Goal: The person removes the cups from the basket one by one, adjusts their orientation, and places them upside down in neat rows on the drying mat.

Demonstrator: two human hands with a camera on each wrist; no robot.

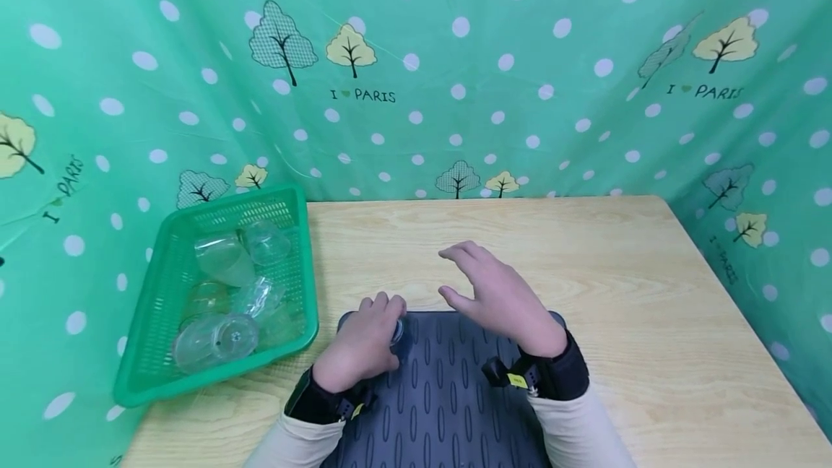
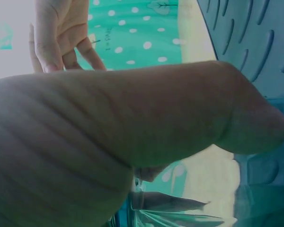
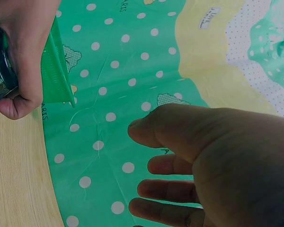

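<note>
The pale wooden table (image 1: 650, 295) has broad bare room on its right half and along its far edge, where the green dotted cloth backdrop (image 1: 455, 92) rises straight up behind and on both sides. A dark grey ribbed rubber mat (image 1: 442, 403) lies at the near edge, in the middle. A green perforated plastic basket (image 1: 149, 352) sits on the left side, overhanging the table's left edge, with several clear plastic cups (image 1: 224, 258) heaped inside.

The left hand (image 1: 360, 345) rests at the mat's far left corner, just right of the basket, its fingers (image 3: 19, 71) curled tight around a small clear glass jar (image 1: 398, 329). Only a sliver of the jar shows past the knuckles on the right, and in the right wrist view its dark rim (image 3: 2, 61) peeps out beside the thumb.

The right hand (image 1: 500, 295) hovers above the mat's far edge, just right of the jar and apart from it, its fingers (image 3: 165, 187) spread and relaxed, gripping nothing.
</note>
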